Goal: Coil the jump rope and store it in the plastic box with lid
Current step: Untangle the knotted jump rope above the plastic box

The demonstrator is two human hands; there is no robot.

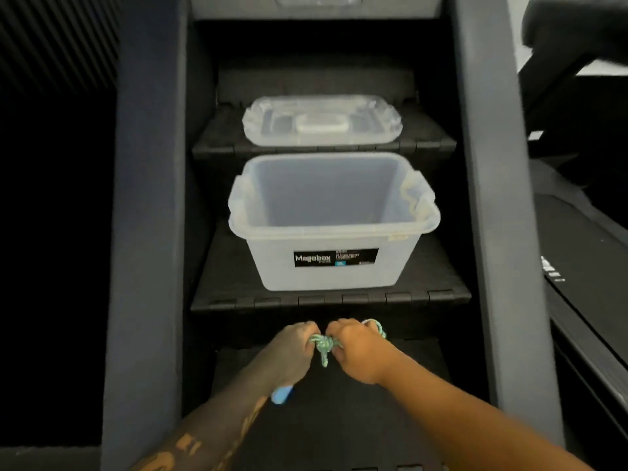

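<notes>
The jump rope [324,346] is held as a knotted bundle between the left hand [292,348] and the right hand [356,351], both curled tightly round it, just below the open plastic box [272,253]. The lid [272,130] is laid on the step [428,144] behind.

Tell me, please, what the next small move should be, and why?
Probably carry the jump rope forward and lower it into the plastic box: the left hand and right hand grip it bunched tight, the box stands open and empty, and its lid lies on the step behind.
</notes>
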